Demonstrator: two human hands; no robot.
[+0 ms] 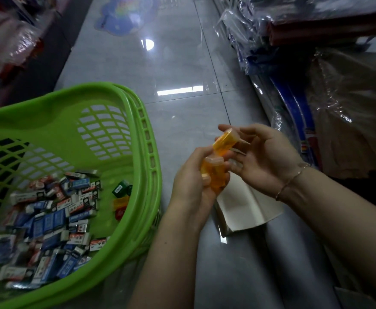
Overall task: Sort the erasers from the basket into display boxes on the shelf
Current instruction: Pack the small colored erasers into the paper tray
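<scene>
The left hand (pixel 196 181) is curled around a cluster of translucent orange erasers (pixel 212 175), its fingers wrapped round them from the left so that only their tops and right edges show. The right hand (pixel 265 157) is just beside it, palm turned up and toward the left; its thumb and forefinger pinch a single orange eraser (pixel 224 142), which is tilted, with its far end up near the fingertips and its near end almost touching the cluster in the left hand. The other fingers of the right hand are loosely bent under it. A thin bracelet (pixel 292 179) circles the right wrist.

Below the hands, on the pale tiled floor (pixel 182 70), lies an open white cardboard display box (pixel 245 210), partly hidden by the hands and the right forearm.

To the left stands a green plastic basket (pixel 120 101) with latticed walls. In its bottom lies a heap of small boxed erasers (pixel 48 219) in blue, white and red wrappers. Against the basket's right wall, apart from the heap, lie a green eraser (pixel 120 188) and, just near of it, some yellow and red ones (pixel 120 207).

Along the far right, goods wrapped in clear plastic (pixel 294 41) are stacked.
</scene>
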